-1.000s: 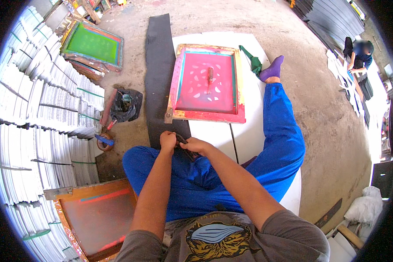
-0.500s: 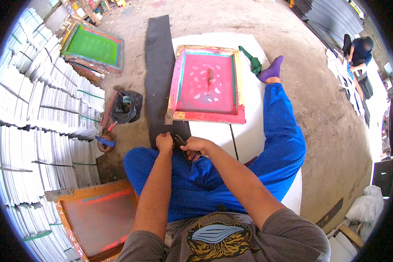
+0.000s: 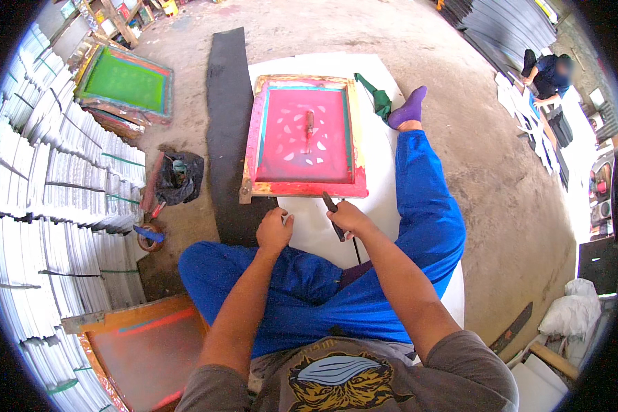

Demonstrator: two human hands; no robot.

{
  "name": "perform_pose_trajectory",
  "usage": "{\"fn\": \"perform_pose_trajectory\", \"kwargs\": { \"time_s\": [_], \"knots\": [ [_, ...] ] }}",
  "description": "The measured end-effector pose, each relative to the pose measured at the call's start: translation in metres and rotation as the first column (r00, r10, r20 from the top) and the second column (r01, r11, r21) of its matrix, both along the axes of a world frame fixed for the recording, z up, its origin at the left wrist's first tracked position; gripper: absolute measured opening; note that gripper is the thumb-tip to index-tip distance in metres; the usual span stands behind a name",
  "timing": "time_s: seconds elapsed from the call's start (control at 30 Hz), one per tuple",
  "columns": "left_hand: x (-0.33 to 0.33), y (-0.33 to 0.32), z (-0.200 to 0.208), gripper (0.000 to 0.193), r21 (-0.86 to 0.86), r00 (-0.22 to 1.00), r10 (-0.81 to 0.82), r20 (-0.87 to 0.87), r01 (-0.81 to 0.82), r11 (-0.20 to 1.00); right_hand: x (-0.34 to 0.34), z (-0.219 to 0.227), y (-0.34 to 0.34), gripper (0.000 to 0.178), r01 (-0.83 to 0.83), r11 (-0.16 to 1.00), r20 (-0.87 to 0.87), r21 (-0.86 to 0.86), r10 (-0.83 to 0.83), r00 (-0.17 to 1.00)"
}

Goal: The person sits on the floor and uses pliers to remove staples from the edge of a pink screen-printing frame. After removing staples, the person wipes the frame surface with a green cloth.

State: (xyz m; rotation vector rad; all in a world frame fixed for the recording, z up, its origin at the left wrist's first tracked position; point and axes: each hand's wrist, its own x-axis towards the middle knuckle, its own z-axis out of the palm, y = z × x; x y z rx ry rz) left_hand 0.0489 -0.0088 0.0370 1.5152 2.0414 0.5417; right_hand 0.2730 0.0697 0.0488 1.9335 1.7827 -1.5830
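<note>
In my right hand (image 3: pixel 350 218) is a pair of dark pliers (image 3: pixel 330 203), its tip pointing up towards the near edge of a screen-printing frame (image 3: pixel 309 188). My left hand (image 3: pixel 275 229) is closed just left of it, over the edge of a long black sheet (image 3: pixel 228 130); anything inside the fingers is hidden. The frame has a wooden border smeared pink and yellow, and pink mesh with pale shapes. On the mesh lies a small tool with a reddish handle (image 3: pixel 310 122). Frame and sheet rest on a white board surface (image 3: pixel 384 185).
Tied white stacks (image 3: pixel 69 240) line the left side. A green screen frame (image 3: pixel 127 82), a black plastic bag (image 3: pixel 180 177), a tape roll (image 3: pixel 149 237) and another screen frame (image 3: pixel 144 350) sit nearby. Dark green cloth (image 3: pixel 376 96) lies by my foot. A person (image 3: pixel 551 75) crouches far right.
My hands, close together over the black sheet before, are now apart. The right one has moved right with the pliers. The view has shifted slightly, so the surroundings appear further left.
</note>
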Motion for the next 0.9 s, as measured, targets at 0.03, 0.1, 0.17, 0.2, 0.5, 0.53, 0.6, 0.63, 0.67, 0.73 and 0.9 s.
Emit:
{"fn": "perform_pose_trajectory", "kwargs": {
  "time_s": [0.03,0.1,0.17,0.2,0.5,0.53,0.6,0.63,0.67,0.73,0.9],
  "knots": [
    [0.003,0.001,-0.003,0.029,-0.008,1.0,-0.015,0.0,0.015,1.0,0.002,0.002,0.002,0.036,-0.011,0.999,0.042,0.038,0.009,0.999],
    [0.007,0.002,-0.01,0.029,-0.026,0.999,-0.045,-0.001,0.045,0.999,0.003,0.007,0.005,0.037,-0.039,0.996,0.083,0.077,0.032,0.996],
    [0.006,0.001,-0.012,0.029,-0.027,0.998,-0.057,0.009,0.058,0.998,0.002,0.01,0.008,0.038,-0.071,0.994,0.082,0.078,0.064,0.995],
    [0.005,0.001,-0.012,0.029,-0.027,0.998,-0.062,0.015,0.063,0.998,0.0,0.009,0.008,0.038,-0.067,0.994,0.083,0.086,0.06,0.995],
    [0.009,0.003,-0.016,0.026,0.022,0.995,-0.097,0.004,0.097,0.995,-0.01,0.02,0.015,0.037,-0.045,0.999,0.092,0.014,0.044,0.995],
    [0.009,0.003,-0.014,0.028,0.012,0.995,-0.097,0.014,0.097,0.995,-0.011,0.026,0.016,0.037,0.001,0.999,0.064,-0.053,0.003,0.998],
    [0.009,0.003,-0.012,0.031,-0.008,0.995,-0.099,0.034,0.099,0.995,-0.012,0.03,0.021,0.037,0.054,0.987,0.036,-0.155,-0.049,0.998],
    [0.01,0.004,-0.013,0.03,-0.003,0.994,-0.103,0.038,0.103,0.995,-0.012,0.029,0.024,0.037,0.062,0.98,0.033,-0.188,-0.057,0.998],
    [0.01,0.004,-0.014,0.03,0.003,0.993,-0.107,0.043,0.107,0.994,-0.011,0.028,0.026,0.037,0.07,0.973,0.03,-0.222,-0.065,0.997],
    [0.01,0.004,-0.015,0.03,0.012,0.993,-0.111,0.045,0.11,0.994,-0.009,0.022,0.027,0.038,0.119,0.959,0.002,-0.259,-0.123,0.992],
    [0.011,0.002,-0.007,0.03,0.015,0.991,-0.121,0.052,0.12,0.993,-0.004,0.022,0.021,0.036,0.173,0.948,-0.022,-0.266,-0.186,0.982]
  ]
}}
